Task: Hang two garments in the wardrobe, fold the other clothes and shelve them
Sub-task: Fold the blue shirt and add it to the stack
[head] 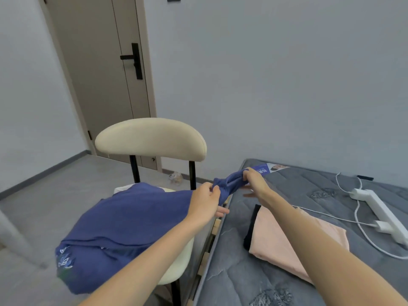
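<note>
My left hand (205, 200) and right hand (254, 181) both pinch the blue garment (132, 219) at frame centre, over the chair (152, 138).

Three garments are showing: one blue garment (132, 219), one folded pink garment (276, 237) and one dark garment (250, 228) lying beneath the pink one. Two hands are gripping the blue piece, one left hand (203, 206) and one right hand (256, 181). One chair (150, 138) is standing beside one bed (242, 279). One white power strip (375, 204) is lying on the bed, with one plug (384, 226) sitting in it. One door (99, 74) is standing behind, carrying one black handle (134, 59).
</note>
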Motion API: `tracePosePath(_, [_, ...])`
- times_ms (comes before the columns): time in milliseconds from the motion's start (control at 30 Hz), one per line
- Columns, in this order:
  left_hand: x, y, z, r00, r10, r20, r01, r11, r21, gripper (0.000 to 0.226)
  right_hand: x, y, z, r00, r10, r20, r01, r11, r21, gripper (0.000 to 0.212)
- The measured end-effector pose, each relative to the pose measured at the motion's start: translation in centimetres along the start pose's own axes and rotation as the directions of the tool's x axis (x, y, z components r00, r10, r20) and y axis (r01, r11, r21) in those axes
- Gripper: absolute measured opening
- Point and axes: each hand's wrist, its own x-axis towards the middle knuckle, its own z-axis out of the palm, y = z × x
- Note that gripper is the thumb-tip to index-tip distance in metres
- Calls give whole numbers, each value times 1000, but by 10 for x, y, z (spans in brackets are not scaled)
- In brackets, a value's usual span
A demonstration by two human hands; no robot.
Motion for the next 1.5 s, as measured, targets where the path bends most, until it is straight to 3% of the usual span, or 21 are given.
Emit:
tracePosePath(267, [2,-32,5,995,-83,49,82,997,16,31,13,33,10,999,-13,39,18,991,-130,23])
tracePosePath(500, [10,-81,-42,972,-207,108,207,978,19,15,33,35,76,980,-82,182,131,950,-282,21])
tracePosePath(667, [12,-136,-87,942,-333,26,333,943,4,7,46,49,144,945,-62,322,190,903,-385,20])
tracePosePath(867, [20,-198,-133,870,-486,-80,485,874,-33,21,65,73,234,890,-66,451,296,837,-461,5])
tracePosePath(1000, [30,-226,-150,823,-553,-129,553,832,-43,15,76,91,274,864,-23,503,320,796,-513,32])
tracePosePath(1100, [30,-235,-154,811,-558,-173,568,823,8,12,78,99,283,856,-59,514,344,807,-479,39])
tracePosePath(1167, [27,-238,-153,842,-479,-249,526,832,177,16,77,104,278,881,-99,463,325,837,-440,42])
tracePosePath(1267, [18,-232,-142,912,-214,-350,355,840,411,22,72,112,258,952,-105,288,222,884,-411,44])
tracePosePath(1333, [17,-224,-128,964,-54,-262,191,823,534,19,67,125,238,975,-80,207,162,894,-418,42])
tracePosePath(1400, [18,-219,-110,996,39,-81,26,738,675,17,59,140,218,987,-38,158,110,872,-477,39])
tracePosePath(1500, [20,-226,-80,991,21,133,-118,614,780,38,52,159,195,996,67,63,-29,882,-471,35])
